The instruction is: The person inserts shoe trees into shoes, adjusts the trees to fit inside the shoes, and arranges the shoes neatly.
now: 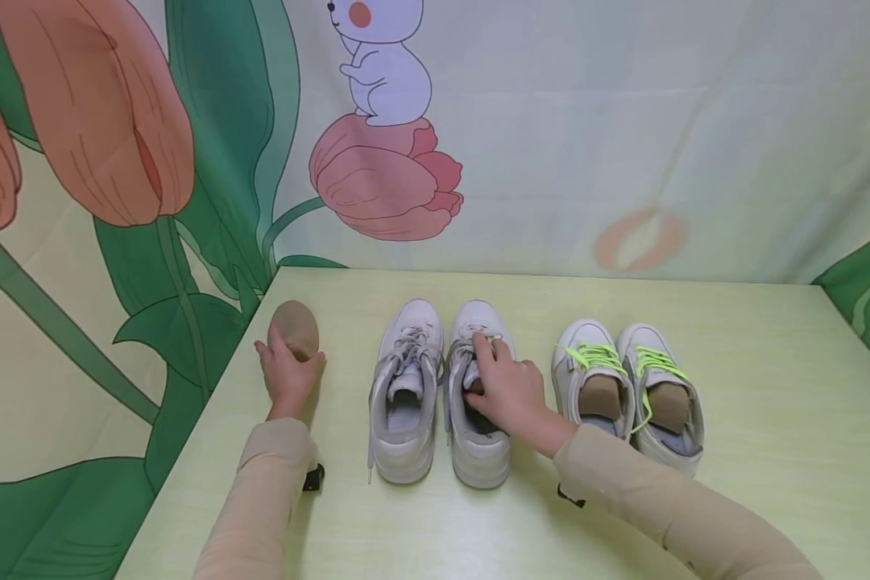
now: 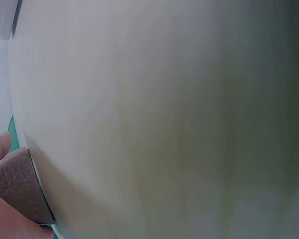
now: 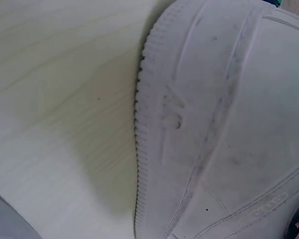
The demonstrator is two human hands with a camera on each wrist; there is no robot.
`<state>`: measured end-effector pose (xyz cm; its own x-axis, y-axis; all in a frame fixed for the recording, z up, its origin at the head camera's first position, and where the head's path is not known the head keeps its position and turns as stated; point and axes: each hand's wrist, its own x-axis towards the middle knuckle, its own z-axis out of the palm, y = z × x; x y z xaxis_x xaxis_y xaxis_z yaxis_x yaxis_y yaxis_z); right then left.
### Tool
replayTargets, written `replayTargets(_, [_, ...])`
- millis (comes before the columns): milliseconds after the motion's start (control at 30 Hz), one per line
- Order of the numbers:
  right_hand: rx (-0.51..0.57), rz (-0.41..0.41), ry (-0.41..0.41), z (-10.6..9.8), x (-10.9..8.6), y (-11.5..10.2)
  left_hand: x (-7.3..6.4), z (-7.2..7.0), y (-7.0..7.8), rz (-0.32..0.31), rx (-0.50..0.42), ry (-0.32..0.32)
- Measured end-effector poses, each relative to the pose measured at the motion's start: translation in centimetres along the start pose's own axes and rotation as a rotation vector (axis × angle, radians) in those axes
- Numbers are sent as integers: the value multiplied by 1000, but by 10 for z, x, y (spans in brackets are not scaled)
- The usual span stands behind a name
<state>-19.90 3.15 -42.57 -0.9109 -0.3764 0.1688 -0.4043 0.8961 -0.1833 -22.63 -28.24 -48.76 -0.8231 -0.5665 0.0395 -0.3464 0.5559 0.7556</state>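
My left hand (image 1: pixel 290 379) is at the table's left side, its fingers and thumb around a brown, rounded shoe insert (image 1: pixel 293 322). In the left wrist view, finger and thumb lie against the flat end of the insert (image 2: pixel 22 186). My right hand (image 1: pixel 513 395) is on the right shoe of a pair of worn white sneakers, the right sneaker (image 1: pixel 481 463). Its fingers lie over the laces and the thumb reaches into the opening, gripping the upper. What lies deeper inside is mostly hidden. Close beside it stands the left sneaker (image 1: pixel 404 459), its opening showing.
Right of the sneakers stand two white shoes with neon-green laces, a left one (image 1: pixel 569 387) and a right one (image 1: pixel 685 459), each with a brown insert (image 1: pixel 669 407) inside. The pale yellow table (image 1: pixel 768 387) ends at a printed curtain (image 1: pixel 551 161) behind.
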Motion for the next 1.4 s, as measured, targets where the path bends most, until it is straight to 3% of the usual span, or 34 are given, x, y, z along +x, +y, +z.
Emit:
replayTargets(167, [26,-38,-15,-4,-1,5,-1,2,0,-29,-12,12])
replayTargets(367, [244,-19,-181,-18,3,18,0,2,1,-42,-22,38])
replayTargets(533, [360,-18,-248,-25,6,25,1,3,0,-50,-27,39])
replayTargets(1033, [361,-31,-269,-24,6,30,11,2,-10,-10,-30,35])
replayTargets(1400, [369,-40,-269,-21,5,33,6,-3,-3,-33,-25,25])
